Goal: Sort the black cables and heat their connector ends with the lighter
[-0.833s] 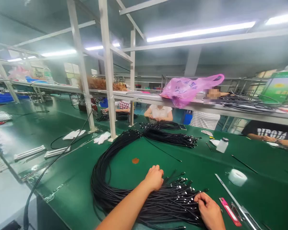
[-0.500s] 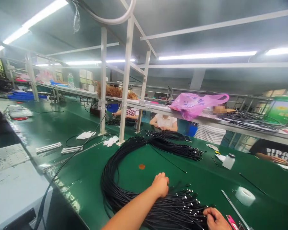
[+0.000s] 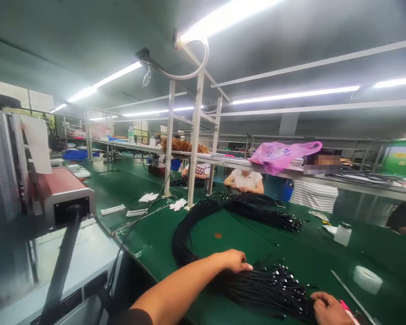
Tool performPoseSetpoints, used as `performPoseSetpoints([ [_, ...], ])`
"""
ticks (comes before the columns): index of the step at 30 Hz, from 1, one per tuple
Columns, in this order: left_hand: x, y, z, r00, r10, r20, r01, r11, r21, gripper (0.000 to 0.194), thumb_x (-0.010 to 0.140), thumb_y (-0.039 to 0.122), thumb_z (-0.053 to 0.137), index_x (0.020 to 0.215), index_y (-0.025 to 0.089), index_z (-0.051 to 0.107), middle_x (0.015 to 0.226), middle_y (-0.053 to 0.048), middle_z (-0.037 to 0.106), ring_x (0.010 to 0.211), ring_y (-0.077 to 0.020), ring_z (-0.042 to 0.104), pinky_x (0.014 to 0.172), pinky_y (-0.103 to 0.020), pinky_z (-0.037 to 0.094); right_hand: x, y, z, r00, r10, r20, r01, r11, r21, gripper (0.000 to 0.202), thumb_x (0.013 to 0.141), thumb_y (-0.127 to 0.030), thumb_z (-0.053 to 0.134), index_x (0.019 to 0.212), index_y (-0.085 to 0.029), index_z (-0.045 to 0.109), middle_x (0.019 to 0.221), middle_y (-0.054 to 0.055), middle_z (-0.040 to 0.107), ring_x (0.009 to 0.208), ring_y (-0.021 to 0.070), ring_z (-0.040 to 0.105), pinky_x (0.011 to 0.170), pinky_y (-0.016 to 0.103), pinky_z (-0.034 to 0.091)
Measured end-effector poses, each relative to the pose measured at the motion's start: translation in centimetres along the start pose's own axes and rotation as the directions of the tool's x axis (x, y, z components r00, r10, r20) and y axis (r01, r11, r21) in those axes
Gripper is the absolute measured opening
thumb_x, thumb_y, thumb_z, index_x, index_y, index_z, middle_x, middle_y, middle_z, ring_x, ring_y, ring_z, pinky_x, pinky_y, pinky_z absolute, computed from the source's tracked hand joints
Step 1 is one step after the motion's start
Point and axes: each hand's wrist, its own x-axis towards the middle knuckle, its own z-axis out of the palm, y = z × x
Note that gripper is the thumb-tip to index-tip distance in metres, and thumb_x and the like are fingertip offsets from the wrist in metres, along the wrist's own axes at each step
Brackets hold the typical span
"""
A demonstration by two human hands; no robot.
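A thick bundle of black cables (image 3: 243, 286) curves across the green table, its small metal connector ends fanned out toward the right. My left hand (image 3: 235, 261) lies on the upper edge of this bundle, fingers curled over the cables and their tips partly hidden. At the connector ends, my right hand (image 3: 329, 309) is closed with bent fingers against the lowest cables; what sits between its fingertips is mostly hidden. A second bundle of black cables (image 3: 267, 214) lies farther back, its connectors also pointing right.
A roll of clear tape (image 3: 367, 280), a metal ruler-like strip (image 3: 352, 295) and a white bottle (image 3: 343, 234) are at the right. White gloves (image 3: 178, 204) lie by the shelf post (image 3: 196, 140). A machine (image 3: 67, 194) stands at the left. Several people sit across the table.
The view has swung left and up, bringing the machine into sight. Both hands stay at the same cable bundle, and the left thumb now shows stretched along the cables.
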Motion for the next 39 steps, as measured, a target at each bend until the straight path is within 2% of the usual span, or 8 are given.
performPoseSetpoints([
  [4, -5.7, -2.1, 0.6, 0.998, 0.032, -0.054, -0.029, 0.998, 0.063, 0.087, 0.075, 0.083, 0.047, 0.135, 0.021, 0.052, 0.130, -0.015, 0.062, 0.114, -0.0323, 0.062, 0.090, -0.039, 0.050, -0.5, -0.5, -0.5, 0.999, 0.047, 0.019, -0.047, 0.999, 0.024, 0.021, 0.062, -0.027, 0.048, 0.059, -0.026, 0.069, 0.067, 0.008, 0.071, 0.064, 0.0298, 0.065, 0.061, 0.038, 0.046],
  [8, -10.1, -3.9, 1.5, 0.988, 0.060, -0.143, -0.033, 0.983, 0.182, 0.104, 0.064, 0.085, 0.058, 0.144, 0.020, 0.041, 0.132, -0.018, 0.058, 0.120, -0.0363, 0.057, 0.102, -0.045, 0.041, -0.8, -0.8, -0.7, 0.996, 0.080, 0.028, -0.080, 0.996, -0.027, 0.022, 0.064, -0.026, 0.047, 0.064, -0.024, 0.069, 0.072, 0.011, 0.071, 0.065, 0.0291, 0.064, 0.061, 0.037, 0.044],
  [13, -12.3, -5.2, 2.5, 0.957, 0.086, -0.278, 0.007, 0.948, 0.319, 0.096, 0.071, 0.079, 0.059, 0.141, 0.016, 0.044, 0.127, -0.019, 0.060, 0.117, -0.0356, 0.056, 0.104, -0.044, 0.036, -1.9, -1.0, -0.8, 1.000, -0.011, 0.029, 0.015, 0.990, -0.142, 0.025, 0.065, -0.023, 0.046, 0.070, -0.020, 0.071, 0.080, 0.012, 0.073, 0.073, 0.0289, 0.065, 0.066, 0.035, 0.045],
  [20, -11.3, -5.6, 3.5, 0.912, 0.088, -0.401, 0.100, 0.899, 0.426, 0.072, 0.082, 0.074, 0.050, 0.119, 0.012, 0.059, 0.111, -0.017, 0.064, 0.108, -0.0318, 0.059, 0.097, -0.042, 0.039, -5.1, -1.3, -2.0, 0.990, -0.139, 0.038, 0.144, 0.961, -0.234, 0.026, 0.069, -0.018, 0.043, 0.065, -0.020, 0.070, 0.084, 0.009, 0.074, 0.086, 0.0271, 0.066, 0.077, 0.033, 0.047],
  [29, -6.4, -6.1, 1.7, 0.865, -0.057, -0.499, 0.270, 0.891, 0.365, 0.054, 0.092, 0.061, 0.049, 0.118, 0.014, 0.058, 0.113, -0.012, 0.063, 0.104, -0.0261, 0.060, 0.094, -0.048, 0.044, -9.3, -1.2, -4.6, 0.998, -0.067, 0.017, 0.069, 0.938, -0.339, 0.025, 0.079, -0.008, 0.050, 0.075, -0.017, 0.073, 0.091, 0.008, 0.074, 0.092, 0.0211, 0.066, 0.083, 0.029, 0.047],
  [31, -5.6, -6.3, 1.4, 0.874, -0.052, -0.483, 0.246, 0.904, 0.349, 0.060, 0.090, 0.063, 0.048, 0.119, 0.011, 0.058, 0.115, -0.017, 0.063, 0.107, -0.0301, 0.060, 0.095, -0.050, 0.043, -9.8, -1.2, -4.9, 1.000, -0.027, 0.006, 0.028, 0.933, -0.358, 0.019, 0.086, -0.011, 0.054, 0.080, -0.015, 0.071, 0.094, 0.007, 0.073, 0.094, 0.0194, 0.066, 0.087, 0.032, 0.048],
  [33, -5.3, -6.7, 1.0, 0.897, -0.010, -0.443, 0.180, 0.921, 0.344, 0.065, 0.087, 0.065, 0.049, 0.119, 0.009, 0.058, 0.116, -0.023, 0.062, 0.110, -0.0358, 0.059, 0.094, -0.050, 0.043, -10.0, -1.1, -5.1, 1.000, 0.007, -0.003, -0.007, 0.930, -0.368, 0.015, 0.093, -0.025, 0.060, 0.088, -0.014, 0.068, 0.097, 0.006, 0.071, 0.095, 0.0191, 0.065, 0.089, 0.038, 0.051],
  [39, -5.4, -8.9, -1.7, 0.925, 0.189, -0.329, -0.078, 0.943, 0.323, 0.059, 0.087, 0.055, 0.048, 0.127, 0.013, 0.056, 0.127, -0.016, 0.061, 0.119, -0.0286, 0.057, 0.102, -0.037, 0.043, -9.4, -1.0, -5.1, 0.998, 0.052, -0.020, -0.055, 0.930, -0.365, 0.022, 0.096, -0.034, 0.060, 0.105, -0.014, 0.066, 0.109, 0.007, 0.067, 0.098, 0.0202, 0.065, 0.089, 0.041, 0.054],
])
